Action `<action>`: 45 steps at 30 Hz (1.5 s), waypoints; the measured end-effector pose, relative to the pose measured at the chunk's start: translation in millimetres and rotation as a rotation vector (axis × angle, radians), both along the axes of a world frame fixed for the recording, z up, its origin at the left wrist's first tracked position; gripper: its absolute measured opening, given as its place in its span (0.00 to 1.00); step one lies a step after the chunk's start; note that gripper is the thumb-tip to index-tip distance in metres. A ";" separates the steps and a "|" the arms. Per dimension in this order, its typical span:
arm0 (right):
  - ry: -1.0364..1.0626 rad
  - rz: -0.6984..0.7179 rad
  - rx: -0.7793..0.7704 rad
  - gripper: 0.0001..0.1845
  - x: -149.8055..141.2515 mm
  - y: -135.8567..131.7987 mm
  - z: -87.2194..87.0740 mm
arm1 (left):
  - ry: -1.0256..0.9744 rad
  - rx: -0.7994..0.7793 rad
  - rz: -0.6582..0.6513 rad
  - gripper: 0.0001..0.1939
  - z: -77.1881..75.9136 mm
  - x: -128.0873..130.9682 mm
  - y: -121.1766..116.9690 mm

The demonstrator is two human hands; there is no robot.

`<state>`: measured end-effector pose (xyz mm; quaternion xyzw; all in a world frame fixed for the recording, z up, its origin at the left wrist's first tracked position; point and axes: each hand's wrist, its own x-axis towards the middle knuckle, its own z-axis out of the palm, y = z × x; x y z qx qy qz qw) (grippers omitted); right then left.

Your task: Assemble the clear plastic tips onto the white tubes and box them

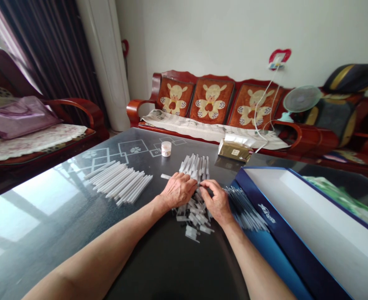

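Note:
My left hand (179, 191) is closed, its curled fingers at the top edge of a heap of small translucent white plastic pieces, which look like pen caps (196, 214). Facing it, my right hand (216, 202) has thumb and forefinger pinched together. The fingertips of both hands nearly meet, and whatever sits between them is too small and hidden to name. Just beyond them lies a bunch of white pen-like tubes (194, 164). Off to the left, a row of slim white tubes (119, 181) rests side by side. Thin clear rods (246, 208) lie right of my right hand.
A long blue box with a white inside (315, 225) occupies the glossy dark table's (158, 258) right side. Farther back stand a small white jar (166, 148) and a tissue pack (234, 149). Beyond the table is a wooden sofa (209, 100) with a small fan (302, 100) nearby.

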<state>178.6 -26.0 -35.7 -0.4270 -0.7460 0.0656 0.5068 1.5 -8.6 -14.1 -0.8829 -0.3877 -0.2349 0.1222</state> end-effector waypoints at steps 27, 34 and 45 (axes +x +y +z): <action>-0.062 -0.038 -0.057 0.09 0.1 0.7 -1.1 | 0.020 -0.032 -0.009 0.17 -0.6 -0.8 0.3; -0.029 -0.037 -0.056 0.13 -0.7 -2.0 0.5 | 0.012 -0.030 -0.004 0.16 -1.6 -1.2 1.3; -0.041 -0.023 -0.055 0.07 -0.8 -1.2 0.0 | 0.006 -0.031 -0.005 0.17 -1.9 -1.8 1.6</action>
